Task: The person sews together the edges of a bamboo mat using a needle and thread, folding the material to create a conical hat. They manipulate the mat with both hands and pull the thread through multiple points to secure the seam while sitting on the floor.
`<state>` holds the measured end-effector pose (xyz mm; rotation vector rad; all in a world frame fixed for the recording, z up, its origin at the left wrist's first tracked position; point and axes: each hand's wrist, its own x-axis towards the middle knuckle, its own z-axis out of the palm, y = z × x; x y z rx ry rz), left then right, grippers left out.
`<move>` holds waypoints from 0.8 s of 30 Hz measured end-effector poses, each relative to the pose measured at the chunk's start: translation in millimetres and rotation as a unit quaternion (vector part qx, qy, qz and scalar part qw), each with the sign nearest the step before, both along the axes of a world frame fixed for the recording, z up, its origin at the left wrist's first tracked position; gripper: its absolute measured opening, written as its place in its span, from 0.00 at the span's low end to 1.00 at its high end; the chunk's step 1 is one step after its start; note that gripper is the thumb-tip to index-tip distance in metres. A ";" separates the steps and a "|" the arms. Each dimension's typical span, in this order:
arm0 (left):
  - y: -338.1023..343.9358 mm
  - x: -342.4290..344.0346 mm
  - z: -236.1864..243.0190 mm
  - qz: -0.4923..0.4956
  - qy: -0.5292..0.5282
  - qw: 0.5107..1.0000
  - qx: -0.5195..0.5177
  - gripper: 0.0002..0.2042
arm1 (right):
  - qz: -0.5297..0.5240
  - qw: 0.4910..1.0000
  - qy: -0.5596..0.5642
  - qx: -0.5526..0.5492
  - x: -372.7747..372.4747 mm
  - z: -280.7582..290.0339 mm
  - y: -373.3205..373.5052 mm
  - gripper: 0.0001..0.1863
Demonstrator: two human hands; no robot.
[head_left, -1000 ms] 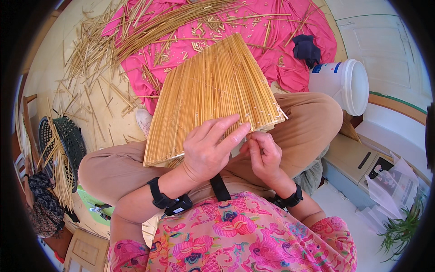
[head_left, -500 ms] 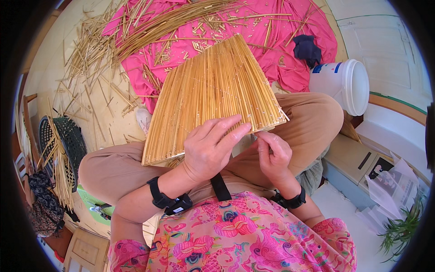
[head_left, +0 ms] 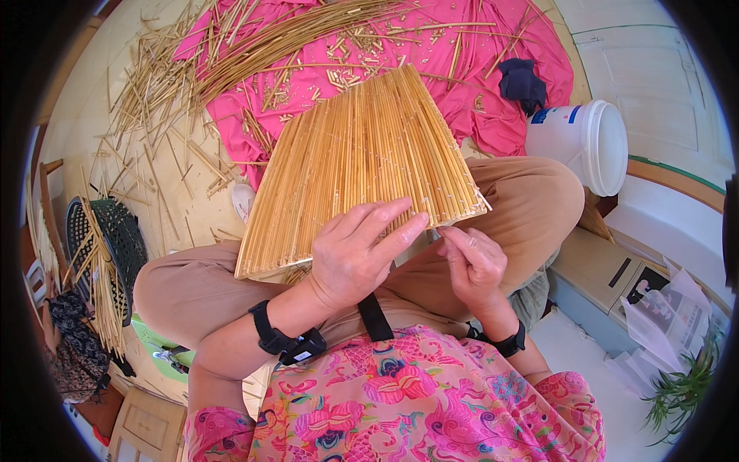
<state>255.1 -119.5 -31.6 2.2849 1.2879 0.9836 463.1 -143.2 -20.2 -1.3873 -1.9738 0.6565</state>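
Note:
Across my lap lies a stiff mat of golden straw stalks (head_left: 358, 162), laid side by side, with small pale stitches near its right edge. My left hand (head_left: 354, 250) is at its near edge, with the fingers stretched over the top of the stalks; its thumb's grip is partly hidden. Close beside it, my right hand (head_left: 473, 266) is closed in a pinch just below the mat's near right corner. Whatever sits between those fingertips is too small to make out. Both wrists wear black bands.
Beyond the mat, a pink cloth (head_left: 431, 77) carries long stalks (head_left: 300, 38) and cut bits. A white bucket (head_left: 600, 146) lies on its side at right, near a dark cloth (head_left: 522, 85). A dark green basket (head_left: 115, 246) with stalks stands at left.
My right hand has drawn a little to the right, away from the left hand. The mat's far end has dipped slightly. The left hand has barely shifted.

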 end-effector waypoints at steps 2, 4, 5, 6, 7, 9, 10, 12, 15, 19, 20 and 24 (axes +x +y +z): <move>1.3 0.1 7.2 -0.003 -0.009 1.000 -0.017 0.19 | 0.013 1.000 -0.013 -0.002 2.1 6.8 3.3 0.13; 1.7 0.3 9.2 -0.008 -0.010 1.000 -0.025 0.19 | 0.020 1.000 -0.021 -0.011 5.4 10.6 3.5 0.13; 1.5 0.2 8.4 -0.012 -0.006 1.000 -0.025 0.19 | 0.022 0.999 -0.025 -0.015 6.4 11.4 2.9 0.13; 1.4 0.0 7.9 -0.015 -0.002 1.000 -0.025 0.19 | 0.020 0.999 -0.020 -0.020 6.4 11.1 2.3 0.13; 1.1 -0.2 8.2 -0.018 0.001 0.999 -0.026 0.18 | 0.019 0.999 -0.016 -0.025 6.3 10.9 1.6 0.13; 0.4 -0.6 9.2 -0.023 0.009 0.999 -0.028 0.18 | 0.016 0.999 -0.012 -0.031 6.6 11.3 0.3 0.13; 0.5 -0.9 7.8 -0.027 0.014 0.999 -0.021 0.19 | 0.016 0.999 -0.013 -0.034 6.6 11.7 0.0 0.13; 0.6 -1.3 3.6 -0.034 0.024 0.999 -0.005 0.20 | 0.014 0.999 -0.015 -0.043 6.5 11.9 -1.4 0.13; 0.2 -1.4 2.6 -0.039 0.024 0.999 -0.005 0.20 | 0.005 0.998 -0.013 -0.056 6.7 10.2 -4.4 0.12; 0.5 -1.1 2.9 -0.043 0.028 0.999 0.001 0.20 | -0.012 0.998 -0.001 -0.066 4.8 8.0 -7.1 0.12; 0.2 -1.1 2.6 -0.044 0.029 0.999 0.000 0.19 | -0.016 0.998 0.000 -0.068 4.5 7.5 -7.8 0.12; -7.5 4.0 1.5 -0.042 0.016 0.999 -0.028 0.18 | -0.026 0.996 0.012 -0.079 1.6 5.3 -11.2 0.12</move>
